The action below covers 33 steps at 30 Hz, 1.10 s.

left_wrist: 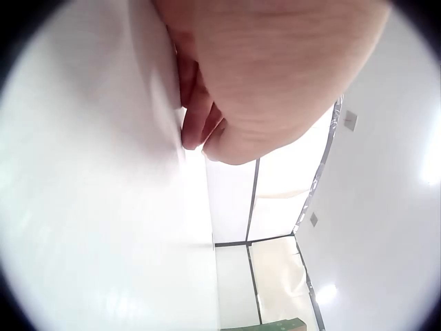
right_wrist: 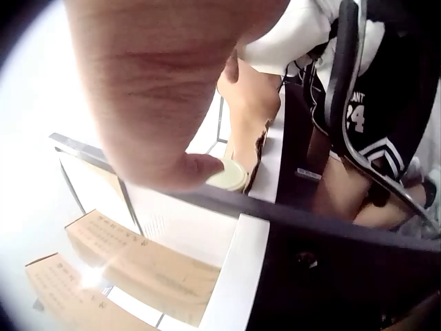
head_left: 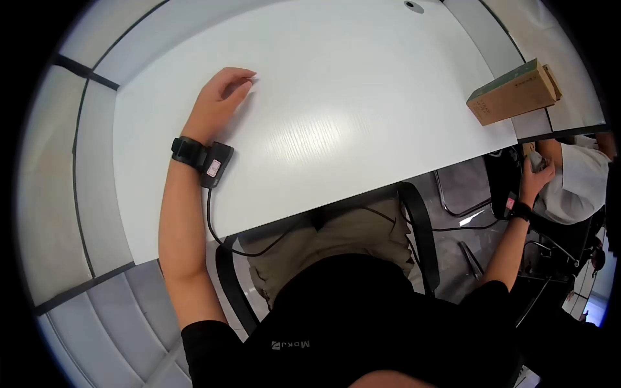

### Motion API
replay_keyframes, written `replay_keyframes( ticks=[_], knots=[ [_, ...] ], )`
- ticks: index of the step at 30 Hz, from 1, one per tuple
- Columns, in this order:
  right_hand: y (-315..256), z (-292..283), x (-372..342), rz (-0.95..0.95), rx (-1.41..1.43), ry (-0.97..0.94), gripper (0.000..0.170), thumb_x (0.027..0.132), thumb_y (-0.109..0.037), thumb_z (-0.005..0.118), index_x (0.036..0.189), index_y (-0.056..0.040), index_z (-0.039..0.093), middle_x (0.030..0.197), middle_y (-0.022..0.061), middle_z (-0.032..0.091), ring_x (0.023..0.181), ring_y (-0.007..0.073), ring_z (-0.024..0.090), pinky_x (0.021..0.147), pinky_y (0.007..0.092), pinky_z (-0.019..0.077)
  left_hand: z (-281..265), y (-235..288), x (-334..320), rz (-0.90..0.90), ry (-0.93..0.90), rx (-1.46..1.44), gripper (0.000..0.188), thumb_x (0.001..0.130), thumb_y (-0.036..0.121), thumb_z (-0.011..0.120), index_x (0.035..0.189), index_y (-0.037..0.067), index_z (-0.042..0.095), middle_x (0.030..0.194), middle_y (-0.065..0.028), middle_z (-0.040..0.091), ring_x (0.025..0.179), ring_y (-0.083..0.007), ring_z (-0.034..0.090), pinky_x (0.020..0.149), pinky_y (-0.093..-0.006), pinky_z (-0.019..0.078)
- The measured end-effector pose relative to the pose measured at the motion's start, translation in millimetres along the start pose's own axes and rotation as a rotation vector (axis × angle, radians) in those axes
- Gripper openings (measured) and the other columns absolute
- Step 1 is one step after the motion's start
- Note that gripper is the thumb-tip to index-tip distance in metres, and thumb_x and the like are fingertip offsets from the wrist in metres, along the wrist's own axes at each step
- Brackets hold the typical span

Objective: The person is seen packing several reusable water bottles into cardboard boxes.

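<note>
My left hand [head_left: 220,100] rests at the white desk's left side, fingers loosely bent and nothing between them. In the left wrist view its fingertips [left_wrist: 195,131] hang close to the white surface. Far out to the right, beyond the desk edge, my right hand [head_left: 537,179] is bent round a small pale thing. The right wrist view shows its thumb against a pale round lid [right_wrist: 233,176]; most of the fingers are hidden behind the palm. Next to the lid is a torn brown cardboard edge [right_wrist: 260,148].
A brown cardboard box [head_left: 517,97] with a green side stands at the desk's right end; the right wrist view shows two brown boxes [right_wrist: 148,265] there. Another person in a white top [head_left: 576,184] sits close to my right hand. Low partitions [head_left: 97,174] border the desk. Cables run from both wrists.
</note>
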State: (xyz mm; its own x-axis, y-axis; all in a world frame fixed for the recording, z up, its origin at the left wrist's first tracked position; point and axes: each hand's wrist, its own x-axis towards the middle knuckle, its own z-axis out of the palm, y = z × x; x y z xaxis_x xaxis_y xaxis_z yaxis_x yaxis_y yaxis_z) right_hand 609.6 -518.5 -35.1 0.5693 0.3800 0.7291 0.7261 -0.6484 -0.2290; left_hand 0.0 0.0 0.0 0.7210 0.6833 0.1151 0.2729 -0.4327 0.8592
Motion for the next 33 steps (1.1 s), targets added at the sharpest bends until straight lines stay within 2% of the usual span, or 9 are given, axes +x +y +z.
replay_keyframes(
  ticks=[3, 7, 11, 12, 15, 18, 26, 30, 33],
  knots=[
    [-24.1, -22.7, 35.8, -0.246, -0.024, -0.165, 0.105, 0.075, -0.023, 0.076, 0.155, 0.0098, 0.017, 0.159, 0.0321, 0.019, 0.148, 0.0438, 0.020, 0.123, 0.0496, 0.0192, 10.0, -3.8, -3.7, 0.015, 0.010, -0.010, 0.026, 0.102, 0.015, 0.057, 0.125, 0.005, 0.064, 0.121, -0.0049, 0.067, 0.118, -0.0153, 0.060, 0.103, -0.0295, 0.0442],
    [67.2, 63.2, 56.6, -0.043, 0.063, -0.416, 0.102, 0.077, -0.023, 0.074, 0.153, 0.0117, 0.016, 0.159, 0.0300, 0.023, 0.149, 0.0403, 0.019, 0.124, 0.0403, 0.0147, -2.1, 3.5, 0.0, 0.067, 0.053, 0.063, 0.026, 0.101, 0.019, 0.060, 0.123, 0.006, 0.066, 0.118, -0.0043, 0.068, 0.113, -0.0158, 0.062, 0.100, -0.0295, 0.0460],
    [90.4, 60.0, 82.4, 0.111, 0.273, -0.714, 0.071, 0.080, -0.013, 0.071, 0.138, 0.0119, 0.037, 0.137, 0.0248, 0.053, 0.127, 0.0317, 0.054, 0.108, 0.0365, 0.0420, 4.8, -3.3, -3.9, 0.067, 0.078, 0.102, 0.027, 0.100, 0.021, 0.061, 0.121, 0.007, 0.068, 0.118, -0.0060, 0.068, 0.114, -0.0190, 0.063, 0.102, -0.0316, 0.0473],
    [85.0, 57.4, 79.6, 0.015, 0.316, -0.640, 0.056, 0.082, -0.009, 0.067, 0.130, 0.0108, 0.044, 0.124, 0.0212, 0.062, 0.112, 0.0253, 0.063, 0.095, 0.0354, 0.0502, 5.9, -4.6, -5.4, 0.068, 0.082, 0.115, 0.027, 0.100, 0.023, 0.061, 0.122, 0.008, 0.068, 0.118, -0.0060, 0.068, 0.114, -0.0193, 0.063, 0.102, -0.0319, 0.0473],
    [121.2, 64.2, 91.0, -0.189, -0.095, -0.705, 0.058, 0.079, -0.007, 0.069, 0.131, 0.0082, 0.047, 0.120, 0.0187, 0.060, 0.113, 0.0288, 0.060, 0.099, 0.0380, 0.0463, 5.6, -4.9, -7.7, 0.085, 0.074, 0.126, 0.028, 0.100, 0.025, 0.061, 0.122, 0.009, 0.068, 0.119, -0.0060, 0.068, 0.114, -0.0196, 0.063, 0.103, -0.0327, 0.0471],
    [84.7, 49.9, 76.5, -0.215, 0.047, -0.521, 0.053, 0.080, -0.009, 0.067, 0.126, 0.0090, 0.048, 0.117, 0.0261, 0.060, 0.107, 0.0479, 0.057, 0.102, 0.0468, 0.0426, 5.9, -1.5, -10.1, 0.072, 0.068, 0.162, 0.025, 0.102, 0.022, 0.061, 0.121, 0.009, 0.069, 0.118, -0.0015, 0.067, 0.117, -0.0152, 0.061, 0.103, -0.0301, 0.0451],
    [54.4, 22.6, 52.5, -0.146, 0.044, -0.447, 0.075, 0.085, -0.013, 0.075, 0.147, 0.0051, 0.037, 0.141, 0.0253, 0.048, 0.127, 0.0350, 0.055, 0.101, 0.0396, 0.0509, 5.4, -8.7, -3.6, 0.091, 0.051, 0.115, 0.024, 0.101, 0.021, 0.061, 0.119, 0.007, 0.069, 0.118, -0.0023, 0.066, 0.113, -0.0160, 0.061, 0.103, -0.0295, 0.0449],
    [25.8, -9.0, 29.7, -0.094, 0.199, -0.488, 0.082, 0.077, 0.003, 0.060, 0.154, -0.0031, 0.034, 0.155, 0.0183, 0.039, 0.143, 0.0343, 0.038, 0.116, 0.0423, 0.0348, 5.1, -13.1, -1.4, 0.124, 0.040, 0.114, 0.025, 0.099, 0.020, 0.063, 0.119, 0.007, 0.069, 0.117, -0.0056, 0.067, 0.111, -0.0186, 0.062, 0.101, -0.0317, 0.0473],
    [4.1, -10.7, 24.0, -0.035, 0.342, -0.489, 0.082, 0.078, 0.004, 0.058, 0.155, -0.0048, 0.032, 0.155, 0.0190, 0.038, 0.142, 0.0351, 0.039, 0.116, 0.0420, 0.0345, 6.5, -9.4, -1.8, 0.052, 0.040, 0.118, 0.024, 0.099, 0.018, 0.061, 0.119, 0.008, 0.069, 0.117, -0.0047, 0.068, 0.112, -0.0182, 0.062, 0.101, -0.0312, 0.0465]
  ],
)
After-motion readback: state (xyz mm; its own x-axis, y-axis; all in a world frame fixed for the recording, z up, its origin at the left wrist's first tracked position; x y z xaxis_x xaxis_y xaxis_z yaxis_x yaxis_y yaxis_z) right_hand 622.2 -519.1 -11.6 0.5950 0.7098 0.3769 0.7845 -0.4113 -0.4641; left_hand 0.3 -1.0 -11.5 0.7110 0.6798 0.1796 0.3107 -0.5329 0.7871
